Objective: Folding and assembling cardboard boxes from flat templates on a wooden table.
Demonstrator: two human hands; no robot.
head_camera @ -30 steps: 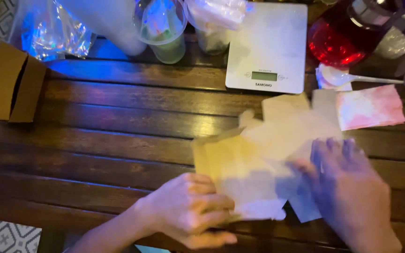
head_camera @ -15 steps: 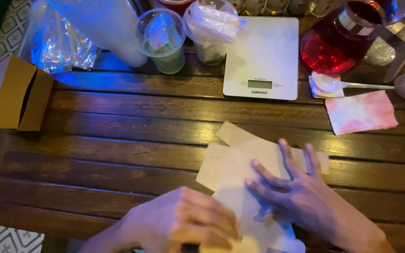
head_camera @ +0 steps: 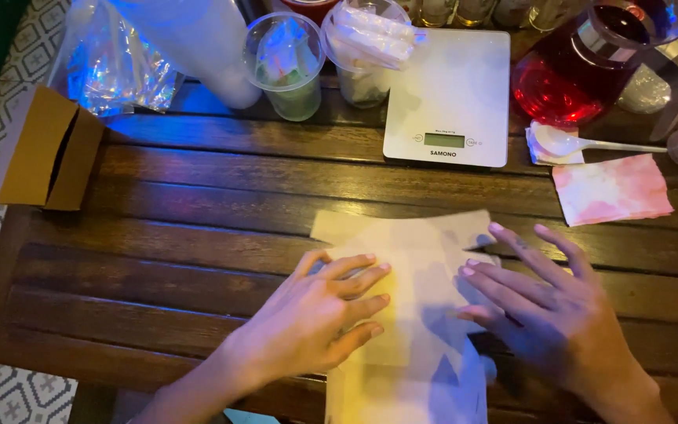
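Head view: both hands, left hand [head_camera: 315, 318] and right hand [head_camera: 547, 310], now press flat with spread fingers on the tan paper bag [head_camera: 410, 298], which has shifted nearer on the table [head_camera: 198, 220].

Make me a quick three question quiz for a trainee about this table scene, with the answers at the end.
1. True or false: both hands press flat on the cardboard sheet.
2. What lies beside the white spoon? A) the pink-stained napkin B) a knife C) a phone
3. Fill in: the white kitchen scale stands left of the jug of ____ liquid.

Key: 1 true, the left hand and right hand both rest on it. 2 A. 3 red.
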